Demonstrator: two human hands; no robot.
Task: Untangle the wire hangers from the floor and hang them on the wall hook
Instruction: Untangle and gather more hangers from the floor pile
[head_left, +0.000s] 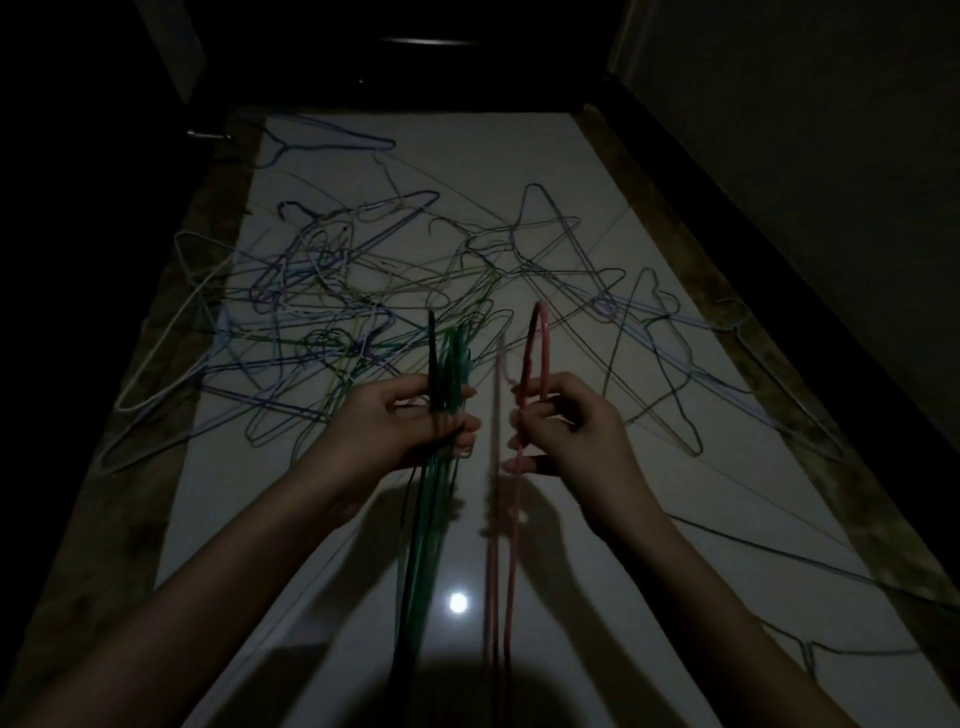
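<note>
A tangled heap of wire hangers (363, 312) in blue, purple, green and white lies spread over the pale floor (249, 493) ahead of me. My left hand (410, 426) grips a bunch of green and dark hangers (441, 364), their hooks pointing up and their bodies hanging down toward me. My right hand (561, 426) grips pink and red hangers (537, 348) the same way, just to the right. Both bunches are lifted off the floor and held apart. No wall hook is visible.
The room is dim. A dark wall (805, 156) runs along the right, and dark furniture (93, 182) stands at the left. Loose hangers (857, 649) lie by the right floor border. A light reflection (458, 603) shines on the tiles.
</note>
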